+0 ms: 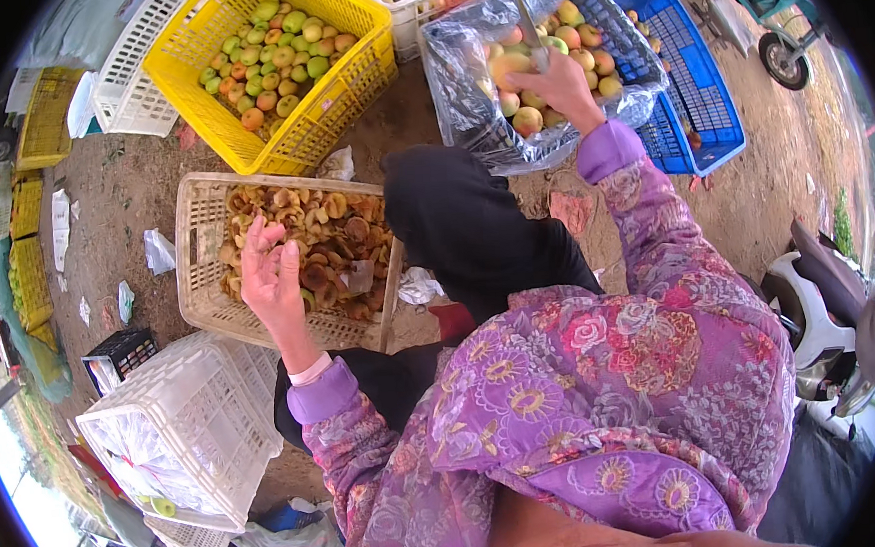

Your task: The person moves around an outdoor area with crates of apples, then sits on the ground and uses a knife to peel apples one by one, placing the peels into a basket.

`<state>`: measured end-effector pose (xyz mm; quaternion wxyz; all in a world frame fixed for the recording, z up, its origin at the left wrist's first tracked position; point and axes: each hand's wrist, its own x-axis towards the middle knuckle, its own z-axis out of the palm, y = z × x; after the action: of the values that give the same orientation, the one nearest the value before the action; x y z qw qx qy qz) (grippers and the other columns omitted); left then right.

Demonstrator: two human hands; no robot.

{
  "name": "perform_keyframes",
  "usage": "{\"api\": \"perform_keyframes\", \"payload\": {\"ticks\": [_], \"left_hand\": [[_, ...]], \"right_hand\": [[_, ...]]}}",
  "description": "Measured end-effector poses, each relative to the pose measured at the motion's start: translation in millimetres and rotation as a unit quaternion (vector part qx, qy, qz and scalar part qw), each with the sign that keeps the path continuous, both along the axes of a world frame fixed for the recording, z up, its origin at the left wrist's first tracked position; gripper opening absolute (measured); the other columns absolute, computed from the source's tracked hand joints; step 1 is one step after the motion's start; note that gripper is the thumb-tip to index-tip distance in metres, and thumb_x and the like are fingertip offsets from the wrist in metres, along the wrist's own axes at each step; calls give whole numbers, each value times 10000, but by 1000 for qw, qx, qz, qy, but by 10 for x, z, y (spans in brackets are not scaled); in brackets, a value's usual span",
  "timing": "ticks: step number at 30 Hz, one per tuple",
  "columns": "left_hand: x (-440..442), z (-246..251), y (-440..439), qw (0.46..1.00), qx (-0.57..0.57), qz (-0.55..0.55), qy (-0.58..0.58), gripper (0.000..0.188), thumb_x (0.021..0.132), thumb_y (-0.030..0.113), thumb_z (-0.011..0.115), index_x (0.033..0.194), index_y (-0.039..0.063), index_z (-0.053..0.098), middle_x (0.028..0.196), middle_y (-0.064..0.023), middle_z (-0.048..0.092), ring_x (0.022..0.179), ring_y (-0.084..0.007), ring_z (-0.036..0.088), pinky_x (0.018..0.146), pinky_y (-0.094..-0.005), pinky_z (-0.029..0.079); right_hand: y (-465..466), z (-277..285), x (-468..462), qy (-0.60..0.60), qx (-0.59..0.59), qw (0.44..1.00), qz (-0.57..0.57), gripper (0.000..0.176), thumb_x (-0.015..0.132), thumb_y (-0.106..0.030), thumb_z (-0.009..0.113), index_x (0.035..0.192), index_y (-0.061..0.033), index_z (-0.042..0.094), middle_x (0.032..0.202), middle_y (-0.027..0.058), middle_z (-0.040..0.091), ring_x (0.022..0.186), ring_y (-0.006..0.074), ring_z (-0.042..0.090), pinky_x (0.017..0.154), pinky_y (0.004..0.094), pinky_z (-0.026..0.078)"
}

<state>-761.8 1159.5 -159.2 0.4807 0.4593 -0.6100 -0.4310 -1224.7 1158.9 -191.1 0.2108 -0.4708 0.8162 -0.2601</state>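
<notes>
My right hand (557, 86) grips a knife (523, 9) whose blade points away from me. Under the thumb and fingers is a blurred yellow-orange apple (509, 69); whether it is held or only touched is unclear. Both are over a crate lined with clear plastic (466, 132), in which several apples (528, 120) lie. My left hand (272, 272) is raised with its fingers apart and nothing in them. Below it stands a pale plastic crate (200, 265) of browned, cut apple pieces (330, 235).
A yellow crate (316, 127) of green and red apples stands ahead on the left. Blue crates (714, 121) adjoin the lined one on the right. White stacked crates (191, 424) are at my left, and a scooter (816, 318) is parked at my right. Paper scraps (159, 251) litter the dirt.
</notes>
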Motion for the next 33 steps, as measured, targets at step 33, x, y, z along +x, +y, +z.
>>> {"api": "perform_keyframes", "payload": {"ticks": [33], "left_hand": [[-2160,492,573,952,191,-238,-38,463,868,45,631,1281,-58,450,1122,-115,590,959,-150,607,795,-245,494]], "right_hand": [[660,624,1052,-557,-103,816,115,415,1010,-373,407,1036,-10,605,873,33,595,815,96,538,743,256,464]]}}
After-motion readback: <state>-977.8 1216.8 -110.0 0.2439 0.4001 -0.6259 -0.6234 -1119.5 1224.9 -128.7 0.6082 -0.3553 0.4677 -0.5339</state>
